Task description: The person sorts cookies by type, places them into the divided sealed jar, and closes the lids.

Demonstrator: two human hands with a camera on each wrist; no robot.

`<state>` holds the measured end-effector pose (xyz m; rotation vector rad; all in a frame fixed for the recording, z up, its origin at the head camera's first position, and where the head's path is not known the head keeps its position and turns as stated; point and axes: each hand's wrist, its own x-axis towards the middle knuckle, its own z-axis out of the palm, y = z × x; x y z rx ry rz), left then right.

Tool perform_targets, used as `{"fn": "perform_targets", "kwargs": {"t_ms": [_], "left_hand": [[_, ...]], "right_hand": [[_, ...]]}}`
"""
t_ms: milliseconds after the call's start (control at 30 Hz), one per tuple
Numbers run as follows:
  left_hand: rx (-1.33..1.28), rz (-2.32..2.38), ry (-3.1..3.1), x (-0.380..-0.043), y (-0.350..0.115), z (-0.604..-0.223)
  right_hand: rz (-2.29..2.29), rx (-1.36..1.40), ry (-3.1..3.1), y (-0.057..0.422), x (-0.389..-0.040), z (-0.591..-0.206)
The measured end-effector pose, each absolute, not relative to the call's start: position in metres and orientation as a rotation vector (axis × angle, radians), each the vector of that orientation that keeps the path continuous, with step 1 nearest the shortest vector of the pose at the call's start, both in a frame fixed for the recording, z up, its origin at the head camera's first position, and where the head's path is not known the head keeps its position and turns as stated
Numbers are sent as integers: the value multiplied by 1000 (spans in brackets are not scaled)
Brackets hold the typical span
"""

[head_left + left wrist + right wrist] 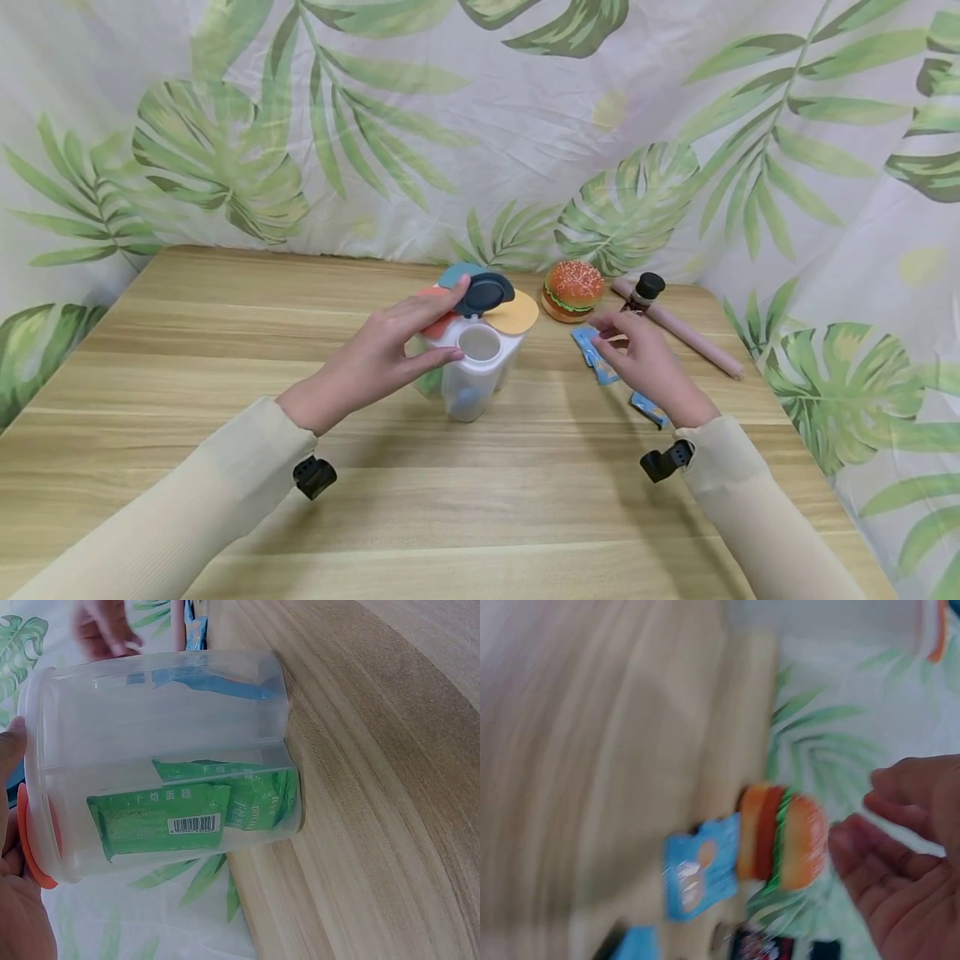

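Observation:
A clear plastic storage container [467,400] with several coloured flip lids stands on the table. Its dark blue lid [487,293] is flipped up, baring a round opening. My left hand [378,346] holds the container's top, index finger at the raised lid and thumb by the opening's rim. In the left wrist view, green packets [165,817] and a blue packet [217,681] show inside separate compartments. My right hand [645,358] hovers with loosely bent fingers and nothing in them, overlapping blue packets [588,346] on the table in the head view.
A toy hamburger [573,292] sits right of the container. Behind my right hand is a small bottle with a black cap [651,286], beside a long pink roll [697,340]. Another blue packet [649,409] lies under the right wrist. A leaf-print cloth [525,125] hangs behind the table.

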<state>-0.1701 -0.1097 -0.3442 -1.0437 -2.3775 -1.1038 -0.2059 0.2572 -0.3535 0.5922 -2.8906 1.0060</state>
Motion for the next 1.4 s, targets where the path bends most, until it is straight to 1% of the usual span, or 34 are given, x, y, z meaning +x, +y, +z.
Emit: {"fn": "perform_targets", "kwargs": {"t_ms": [167, 367, 667, 933, 1267, 1400], "left_hand": [[-1053, -1107, -2363, -170, -110, -344], [-1050, -1104, -2359, -171, -110, -345], [-1063, -1131, -2356, -170, -108, -346], [-1038, -1113, -2380, -169, -111, -344], [-1046, -1103, -2372, -169, -110, -344], [-1040, -1103, -2374, -169, -110, -344]], "right_hand": [[880, 516, -3061, 274, -216, -371], [839, 447, -3213, 284, -225, -384], [786, 511, -3194, 294, -227, -400], [839, 486, -3143, 295, -230, -403], [922, 388, -3124, 297, -228, -402], [930, 410, -3097, 300, -227, -401]]}}
